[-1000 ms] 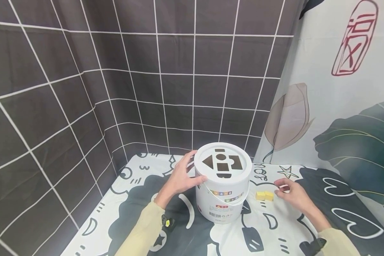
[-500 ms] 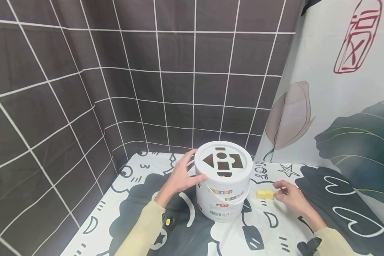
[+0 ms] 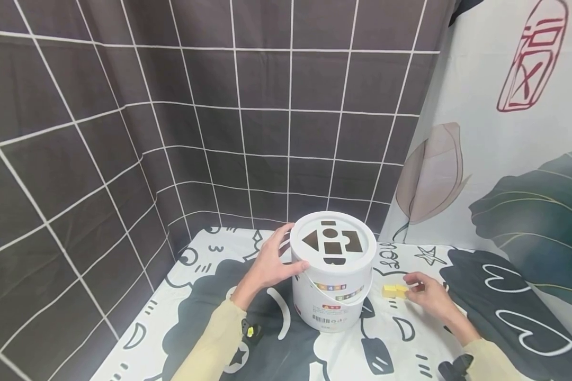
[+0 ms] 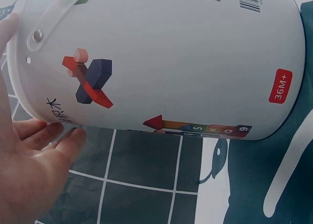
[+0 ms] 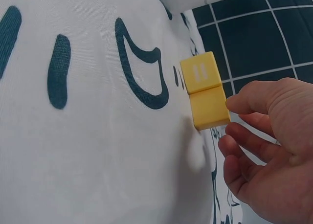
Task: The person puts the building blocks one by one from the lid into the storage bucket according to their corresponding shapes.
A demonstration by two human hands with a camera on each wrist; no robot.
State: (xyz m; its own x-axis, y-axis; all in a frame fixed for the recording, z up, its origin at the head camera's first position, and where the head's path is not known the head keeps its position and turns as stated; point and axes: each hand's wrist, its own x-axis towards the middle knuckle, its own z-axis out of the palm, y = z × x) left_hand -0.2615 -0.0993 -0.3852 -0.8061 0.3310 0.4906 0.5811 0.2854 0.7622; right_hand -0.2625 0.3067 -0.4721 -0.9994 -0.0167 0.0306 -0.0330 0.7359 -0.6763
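Left hand (image 3: 271, 264) rests against the left side of the white bucket (image 3: 333, 296), fingers (image 4: 58, 136) straight and spread along the wall just under the lid (image 3: 332, 244), thumb on the lid's front edge; nothing curled round it, same hold as 1.0 s and 0.5 s ago. Bucket stands upright mid-desk (image 3: 205, 296) on the black-and-white cartoon cloth, with its handle (image 4: 54, 18) hanging down the side and shape cut-outs in the lid top; it has not moved. Yellow block (image 3: 394, 291) lies flat on the cloth just right of the bucket base, apart from it; in the right wrist view it reads as two yellow pieces (image 5: 204, 89) end to end, the far one with two white bars on top. Right hand (image 3: 431, 297) has crept left since the earlier frames: 1.0 s ago its fingertips were beside the block's right end, now the thumb and forefinger tip (image 5: 234, 102) are right at that end, at or just short of touching, fingers loosely curled, not yet gripping, block not lifted and in the same spot. Dark tiled curtain (image 3: 171, 116) behind, leaf-print cloth (image 3: 515, 174) on the right.
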